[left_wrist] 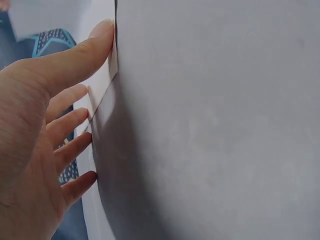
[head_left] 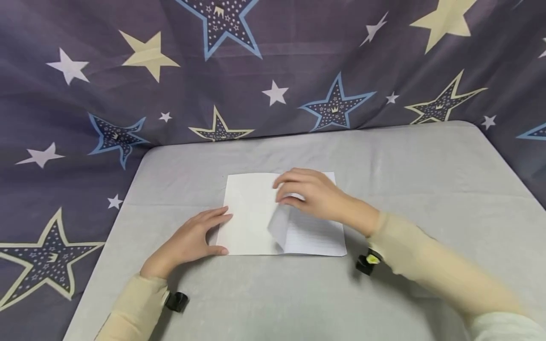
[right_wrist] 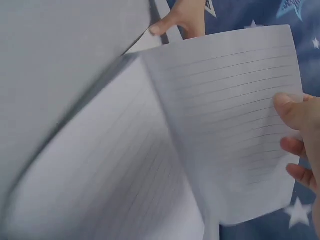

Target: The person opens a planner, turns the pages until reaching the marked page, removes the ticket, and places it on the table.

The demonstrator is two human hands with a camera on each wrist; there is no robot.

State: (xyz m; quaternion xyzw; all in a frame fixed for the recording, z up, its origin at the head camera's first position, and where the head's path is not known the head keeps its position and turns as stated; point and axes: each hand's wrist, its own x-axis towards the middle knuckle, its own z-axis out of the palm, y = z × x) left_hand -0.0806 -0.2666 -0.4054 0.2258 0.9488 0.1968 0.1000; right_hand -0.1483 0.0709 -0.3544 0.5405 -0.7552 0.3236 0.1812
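An open notebook (head_left: 247,215) lies on the grey-covered table, its left side plain white and its right side lined. At its left edge my left hand (head_left: 192,239) has the thumb and fingertips spread along the paper, fingers fairly straight. Over the middle of the notebook, my right hand (head_left: 317,194) pinches a raised page (head_left: 279,227) that curves up from the spine. In the right wrist view this lined page (right_wrist: 230,120) stands up with the thumb on its near face and fingers behind its edge. Another lined sheet (right_wrist: 110,170) lies below it, slightly blurred.
The table (head_left: 426,189) spreads out around the notebook under a light grey cloth. Dark curtain fabric (head_left: 273,61) with star prints hangs along the back and the sides. A small black wrist device (head_left: 177,301) sits at the left forearm, another black one (head_left: 365,264) at the right.
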